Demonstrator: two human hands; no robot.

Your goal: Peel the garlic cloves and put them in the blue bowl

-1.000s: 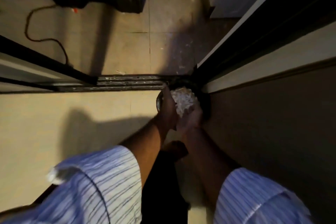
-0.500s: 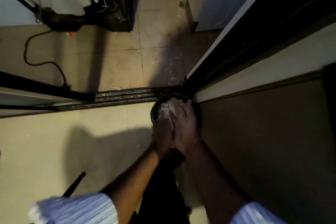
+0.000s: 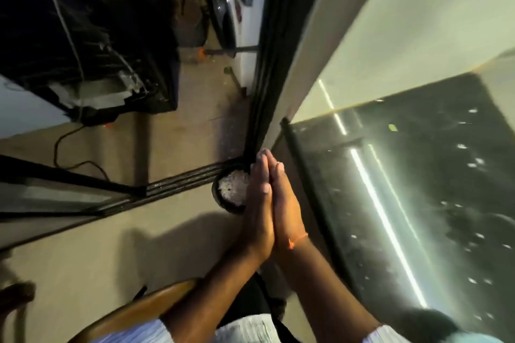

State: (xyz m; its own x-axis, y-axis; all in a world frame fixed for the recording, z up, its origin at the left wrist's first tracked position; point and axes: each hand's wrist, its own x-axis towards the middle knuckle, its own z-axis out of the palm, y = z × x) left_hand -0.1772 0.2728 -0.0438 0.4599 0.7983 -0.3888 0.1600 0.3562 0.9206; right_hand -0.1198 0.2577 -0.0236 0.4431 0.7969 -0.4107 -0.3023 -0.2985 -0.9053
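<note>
My left hand (image 3: 257, 203) and my right hand (image 3: 285, 203) are pressed flat together, palm to palm, fingers straight. They hover over the right edge of a dark round bin (image 3: 218, 202) on the floor. White garlic skins (image 3: 232, 189) fill the bin. Nothing shows between my palms. An orange thread circles my right wrist. Neither a blue bowl nor garlic cloves are in view.
A dark countertop (image 3: 418, 189) sprinkled with white bits runs along the right. A sliding-door track (image 3: 178, 181) crosses the floor left of the bin. A black cable (image 3: 72, 147) lies beyond it. A wooden chair back (image 3: 133, 312) curves at the bottom left.
My hands were cupped with skins over the bin, then lowered onto it. They have since lifted and closed flat against each other. The camera has tilted toward the counter.
</note>
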